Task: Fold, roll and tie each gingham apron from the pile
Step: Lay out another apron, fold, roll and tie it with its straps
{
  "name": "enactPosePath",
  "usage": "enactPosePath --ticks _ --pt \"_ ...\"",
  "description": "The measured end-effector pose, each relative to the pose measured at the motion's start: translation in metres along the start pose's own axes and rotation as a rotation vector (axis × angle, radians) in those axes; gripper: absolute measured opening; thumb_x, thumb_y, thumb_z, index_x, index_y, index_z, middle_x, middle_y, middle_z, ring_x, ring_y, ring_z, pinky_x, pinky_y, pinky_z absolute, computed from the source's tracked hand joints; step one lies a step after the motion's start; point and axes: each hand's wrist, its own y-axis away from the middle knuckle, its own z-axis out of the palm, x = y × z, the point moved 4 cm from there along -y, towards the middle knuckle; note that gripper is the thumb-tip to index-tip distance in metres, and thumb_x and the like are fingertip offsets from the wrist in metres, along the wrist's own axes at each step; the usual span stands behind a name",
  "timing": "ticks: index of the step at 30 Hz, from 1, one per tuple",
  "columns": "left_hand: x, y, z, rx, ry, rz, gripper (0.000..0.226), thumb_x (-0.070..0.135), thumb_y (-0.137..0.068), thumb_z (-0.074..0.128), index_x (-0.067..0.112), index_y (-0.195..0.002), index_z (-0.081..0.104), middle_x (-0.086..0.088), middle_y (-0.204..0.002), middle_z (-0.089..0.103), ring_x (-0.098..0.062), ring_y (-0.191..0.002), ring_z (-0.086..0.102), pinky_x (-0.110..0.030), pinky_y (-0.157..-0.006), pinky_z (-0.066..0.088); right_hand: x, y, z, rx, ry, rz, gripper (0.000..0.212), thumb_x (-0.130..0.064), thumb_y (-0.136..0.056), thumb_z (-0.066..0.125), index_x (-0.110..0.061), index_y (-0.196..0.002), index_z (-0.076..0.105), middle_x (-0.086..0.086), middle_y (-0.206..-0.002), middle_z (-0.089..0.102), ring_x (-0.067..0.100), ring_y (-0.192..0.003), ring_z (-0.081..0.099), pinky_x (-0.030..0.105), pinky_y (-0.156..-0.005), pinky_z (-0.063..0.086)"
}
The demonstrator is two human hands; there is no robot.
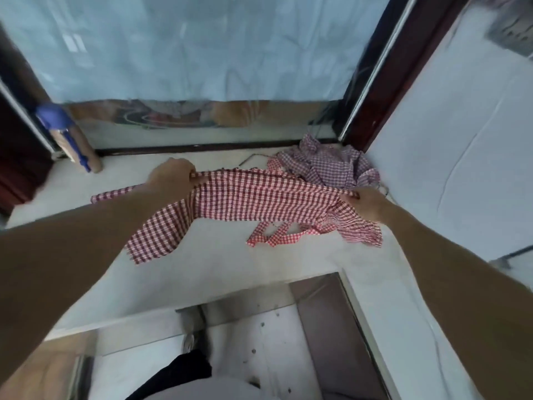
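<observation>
Pale counter (219, 272): one red gingham apron (259, 200) in left grip (170, 176) and right grip (367, 204), one purple pile (328, 166) behind.

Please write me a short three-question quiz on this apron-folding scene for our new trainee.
1. True or false: the red gingham apron lies flat on the counter.
2. The left hand and right hand hold the red apron by: A) one shared corner B) opposite ends C) only its ties.
3. Where is the pile of purple gingham aprons?

Key
1. False: it is stretched between the hands, parts hanging.
2. B.
3. In the counter's far right corner, behind the red apron.
</observation>
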Motion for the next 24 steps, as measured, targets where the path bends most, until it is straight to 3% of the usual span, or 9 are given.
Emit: enactPosePath --ticks 2,5,7,9,12,14,17,21,24 --pt "0.011 0.007 -0.019 -0.022 0.012 0.003 0.06 0.061 -0.093 0.048 0.005 -0.083 0.067 -0.008 -0.075 0.063 -0.022 -0.068 0.061 -0.035 -0.066 0.051 0.003 0.019 -0.038 0.047 -0.047 -0.023 0.046 -0.042 -0.1 0.054 -0.013 -0.064 0.048 0.006 -0.061 0.049 0.024 -0.066 0.046 0.033 -0.057 0.029" --pt "0.027 0.025 -0.046 -0.059 0.075 0.044 0.064 0.066 -0.088 0.048 0.005 -0.082 0.067 -0.009 -0.075 0.064 -0.02 -0.066 0.061 -0.031 -0.063 0.046 0.009 0.052 -0.084 0.02 -0.089 -0.039 0.045 -0.049 -0.094 0.06 -0.01 -0.072 0.062 0.008 -0.07 0.06 0.019 -0.066 0.052 0.029 -0.061 0.037" --pt "0.033 0.037 -0.054 -0.182 0.044 0.068 0.072 0.073 -0.082 0.044 0.005 -0.091 0.068 -0.009 -0.082 0.067 -0.022 -0.073 0.064 -0.032 -0.071 0.049 0.017 0.069 -0.099 -0.088 -0.114 -0.016 0.027 -0.045 -0.089 0.069 -0.021 -0.077 0.066 0.0 -0.078 0.066 0.014 -0.073 0.059 0.026 -0.067 0.046" --pt "0.038 0.055 -0.055 -0.346 0.039 0.041 0.071 0.074 -0.079 0.048 0.009 -0.103 0.067 -0.008 -0.097 0.069 -0.024 -0.087 0.066 -0.037 -0.087 0.051 0.031 0.09 -0.102 -0.257 -0.174 0.042 0.019 -0.039 -0.083 0.077 -0.024 -0.093 0.07 0.002 -0.096 0.074 0.018 -0.093 0.067 0.032 -0.09 0.053" --pt "0.043 0.084 -0.047 -0.657 0.225 -0.077 0.056 0.058 -0.079 0.067 0.011 -0.109 0.067 -0.009 -0.106 0.072 -0.029 -0.098 0.068 -0.046 -0.095 0.053 0.051 0.113 -0.095 -0.517 -0.241 0.151 0.046 -0.03 -0.067 0.088 -0.016 -0.108 0.07 0.004 -0.109 0.076 0.025 -0.111 0.066 0.042 -0.106 0.047" --pt "0.047 0.098 -0.04 -0.746 0.237 -0.093 0.046 0.049 -0.081 0.071 0.013 -0.109 0.067 -0.008 -0.106 0.072 -0.029 -0.098 0.068 -0.045 -0.091 0.055 0.058 0.125 -0.085 -0.615 -0.24 0.187 0.051 -0.022 -0.072 0.086 -0.008 -0.117 0.067 0.007 -0.113 0.075 0.027 -0.113 0.066 0.041 -0.104 0.049" --pt "0.048 0.11 -0.021 -0.782 0.162 -0.124 0.056 0.051 -0.08 0.071 0.009 -0.117 0.065 -0.011 -0.111 0.071 -0.031 -0.102 0.067 -0.048 -0.096 0.053 0.062 0.134 -0.069 -0.661 -0.242 0.237 0.037 -0.01 -0.089 0.071 0.0 -0.124 0.063 0.012 -0.115 0.073 0.028 -0.111 0.068 0.036 -0.093 0.055" --pt "0.042 0.127 0.017 -0.906 0.118 -0.24 0.064 0.057 -0.079 0.071 0.009 -0.119 0.06 -0.015 -0.116 0.066 -0.033 -0.107 0.064 -0.048 -0.1 0.05 0.059 0.134 -0.036 -0.727 -0.133 0.266 0.034 -0.012 -0.09 0.07 -0.002 -0.122 0.064 0.013 -0.116 0.073 0.029 -0.111 0.068 0.04 -0.098 0.053" --pt "0.033 0.133 0.034 -0.883 -0.026 -0.177 0.073 0.068 -0.08 0.061 0.009 -0.122 0.06 -0.009 -0.113 0.065 -0.029 -0.107 0.063 -0.045 -0.101 0.05 0.053 0.123 -0.015 -0.689 -0.01 0.251 0.035 -0.02 -0.088 0.074 -0.006 -0.119 0.067 0.01 -0.114 0.072 0.027 -0.108 0.067 0.037 -0.096 0.053"
